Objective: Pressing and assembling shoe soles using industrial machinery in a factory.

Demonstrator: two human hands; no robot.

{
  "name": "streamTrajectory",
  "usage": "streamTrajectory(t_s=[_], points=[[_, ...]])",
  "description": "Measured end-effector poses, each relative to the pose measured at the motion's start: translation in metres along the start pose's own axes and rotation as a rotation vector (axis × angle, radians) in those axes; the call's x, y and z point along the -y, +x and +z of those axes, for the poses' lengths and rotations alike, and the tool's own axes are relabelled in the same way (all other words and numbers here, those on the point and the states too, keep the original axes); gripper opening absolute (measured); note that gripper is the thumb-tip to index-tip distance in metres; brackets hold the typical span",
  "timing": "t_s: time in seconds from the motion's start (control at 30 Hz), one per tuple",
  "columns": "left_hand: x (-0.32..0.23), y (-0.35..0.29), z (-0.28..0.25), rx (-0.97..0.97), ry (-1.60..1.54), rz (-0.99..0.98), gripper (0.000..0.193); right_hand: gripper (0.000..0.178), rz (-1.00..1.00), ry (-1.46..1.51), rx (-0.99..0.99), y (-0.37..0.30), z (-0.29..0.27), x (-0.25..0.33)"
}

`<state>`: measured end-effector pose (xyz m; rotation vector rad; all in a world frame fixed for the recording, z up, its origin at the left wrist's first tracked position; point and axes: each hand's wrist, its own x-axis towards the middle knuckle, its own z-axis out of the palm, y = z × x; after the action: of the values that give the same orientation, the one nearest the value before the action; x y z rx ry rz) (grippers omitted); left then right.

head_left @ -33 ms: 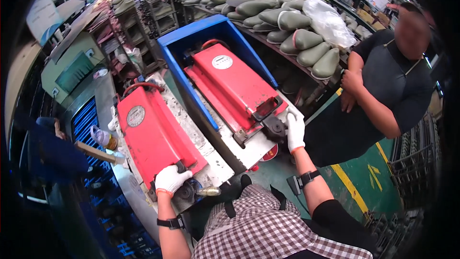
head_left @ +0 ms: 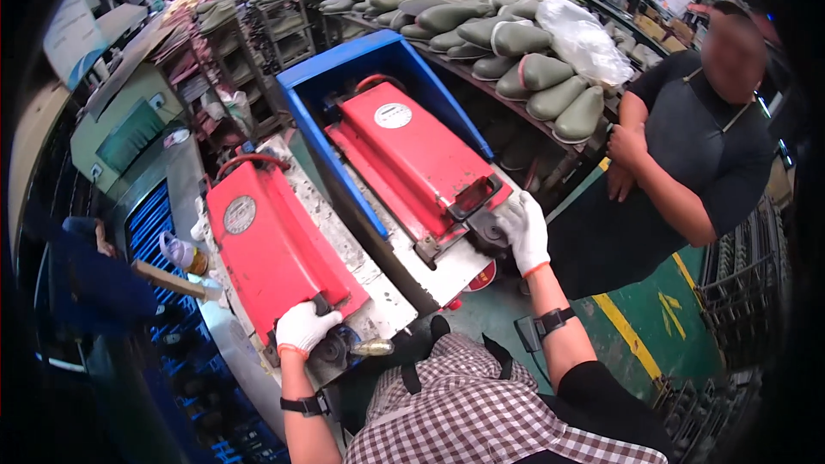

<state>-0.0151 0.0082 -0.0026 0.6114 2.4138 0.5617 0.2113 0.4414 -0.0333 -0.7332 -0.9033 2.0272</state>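
Note:
Two red metal machines lie side by side, each with a round pale dial. My left hand [head_left: 302, 327], in a white knit glove with an orange cuff, is closed round the black handle at the near end of the left red machine [head_left: 271, 245], its thumb pointing right. A dark round knob [head_left: 337, 345] sits beside that hand. My right hand [head_left: 524, 230], gloved alike, rests against a dark round knob [head_left: 487, 228] at the near end of the right red machine [head_left: 412, 155], fingers stretched over it. A black loop handle [head_left: 475, 197] stands just left of those fingers.
A blue metal hood [head_left: 344, 60] surrounds the right machine. Grey-green boots [head_left: 516, 37] and a clear plastic bag [head_left: 584, 39] fill a rack behind. At right a person [head_left: 687, 137] stands with arms crossed. A wooden bar [head_left: 168, 277] and a jug [head_left: 179, 251] are at left.
My right hand has shifted slightly up and left over the dark knob, its fingers stretching further. My left hand stays on its handle. The whole view has shifted slightly.

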Motion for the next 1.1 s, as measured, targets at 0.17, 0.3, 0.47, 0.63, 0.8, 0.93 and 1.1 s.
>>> streamTrajectory(t_s=[0.17, 0.3, 0.47, 0.63, 0.8, 0.93, 1.1], points=[[0.003, 0.002, 0.005, 0.014, -0.101, -0.070, 0.048, 0.036, 0.167, 0.528, 0.244, 0.035, -0.053, 0.004], [-0.014, -0.008, -0.004, 0.000, -0.038, -0.164, 0.040, 0.035, 0.262, 0.583, 0.201, 0.032, -0.046, -0.006], [-0.008, -0.004, -0.002, -0.014, -0.069, -0.156, 0.040, 0.049, 0.245, 0.598, 0.215, 0.022, -0.048, -0.006], [-0.015, -0.003, -0.005, -0.007, -0.035, -0.168, 0.040, 0.060, 0.241, 0.577, 0.270, 0.025, -0.050, -0.004], [-0.001, -0.001, 0.001, -0.019, -0.066, -0.090, 0.041, 0.067, 0.280, 0.614, 0.392, 0.027, -0.059, -0.003], [-0.003, -0.006, 0.001, -0.038, -0.026, -0.129, 0.041, 0.066, 0.248, 0.532, 0.343, 0.026, -0.053, -0.010], [-0.008, -0.003, 0.000, -0.029, 0.008, -0.126, 0.045, 0.058, 0.434, 1.014, 0.364, 0.035, -0.064, -0.008]])
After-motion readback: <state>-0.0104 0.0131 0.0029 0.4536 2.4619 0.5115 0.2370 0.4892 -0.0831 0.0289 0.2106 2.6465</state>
